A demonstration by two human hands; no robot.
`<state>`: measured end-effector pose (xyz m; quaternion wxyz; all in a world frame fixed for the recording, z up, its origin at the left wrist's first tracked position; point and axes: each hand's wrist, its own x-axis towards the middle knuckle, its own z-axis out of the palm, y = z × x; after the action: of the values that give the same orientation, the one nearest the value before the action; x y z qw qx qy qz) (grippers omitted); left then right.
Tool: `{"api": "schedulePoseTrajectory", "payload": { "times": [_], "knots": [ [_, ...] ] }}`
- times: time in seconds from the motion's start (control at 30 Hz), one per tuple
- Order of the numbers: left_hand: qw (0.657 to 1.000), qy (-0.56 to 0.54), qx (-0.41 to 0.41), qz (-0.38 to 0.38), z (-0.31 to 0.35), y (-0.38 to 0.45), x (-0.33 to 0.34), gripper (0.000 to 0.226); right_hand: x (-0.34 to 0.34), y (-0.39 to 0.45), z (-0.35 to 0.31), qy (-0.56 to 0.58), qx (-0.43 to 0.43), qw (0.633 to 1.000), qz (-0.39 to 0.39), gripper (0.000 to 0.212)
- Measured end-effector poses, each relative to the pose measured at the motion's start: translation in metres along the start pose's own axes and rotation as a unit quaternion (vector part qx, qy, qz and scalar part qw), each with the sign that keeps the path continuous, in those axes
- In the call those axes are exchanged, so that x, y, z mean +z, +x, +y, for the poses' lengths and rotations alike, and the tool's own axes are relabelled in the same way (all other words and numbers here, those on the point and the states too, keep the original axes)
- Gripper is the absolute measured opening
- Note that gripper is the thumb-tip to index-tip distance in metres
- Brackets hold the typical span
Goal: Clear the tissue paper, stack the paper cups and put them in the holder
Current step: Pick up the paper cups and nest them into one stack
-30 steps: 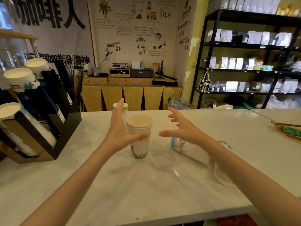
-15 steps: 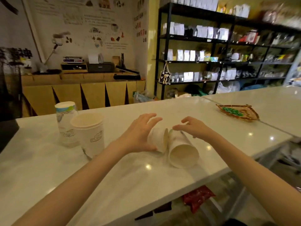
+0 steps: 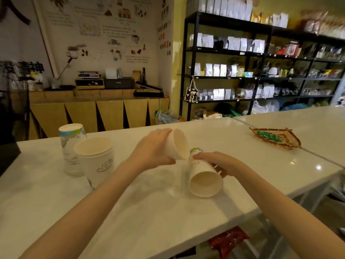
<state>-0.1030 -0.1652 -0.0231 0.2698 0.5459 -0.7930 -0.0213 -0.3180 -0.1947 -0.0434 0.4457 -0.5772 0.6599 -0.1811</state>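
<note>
My left hand (image 3: 152, 148) grips a white paper cup (image 3: 178, 144), lifted off the counter and tilted with its mouth facing right. My right hand (image 3: 218, 162) holds a second paper cup (image 3: 203, 177) that lies on its side, mouth toward me, base pointing at the lifted cup. At the left of the white counter (image 3: 130, 212) an upright open cup (image 3: 97, 157) stands in front of an upside-down cup (image 3: 71, 146) with blue-green print. No tissue paper shows. The cup holder (image 3: 7, 154) is only a dark edge at the far left.
A woven tray (image 3: 276, 138) with green items lies on the counter at the right, near the seam to a second counter. The counter's front edge runs diagonally below my arms. Black shelving with packets stands behind; a wooden cabinet lines the back wall.
My view has swung right, pushing the holder out of frame. Both hands moved from the upright cup to the two fallen cups; my left hand has lifted one, my right has closed on the other.
</note>
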Motion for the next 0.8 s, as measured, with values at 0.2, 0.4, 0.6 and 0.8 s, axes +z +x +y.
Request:
{"api": "schedulePoseTrajectory", "payload": {
  "times": [0.2,0.4,0.6,0.8],
  "knots": [
    [0.953,-0.232,-0.081,0.176,-0.004,-0.012,-0.094,0.077,0.02,0.008,-0.04,0.023,-0.079,0.997,-0.01,0.05],
    [0.919,-0.276,-0.148,0.238,-0.038,-0.036,-0.142,0.07,0.044,0.004,-0.093,0.027,-0.182,0.982,-0.039,0.051],
    [0.892,-0.293,-0.19,0.286,-0.073,-0.056,-0.147,0.078,0.055,-0.004,-0.137,0.038,-0.255,0.965,-0.048,0.058],
    [0.91,-0.228,-0.269,0.219,-0.093,-0.068,-0.11,0.098,0.055,-0.015,-0.185,-0.022,-0.371,0.927,0.05,0.073]
  ]
}}
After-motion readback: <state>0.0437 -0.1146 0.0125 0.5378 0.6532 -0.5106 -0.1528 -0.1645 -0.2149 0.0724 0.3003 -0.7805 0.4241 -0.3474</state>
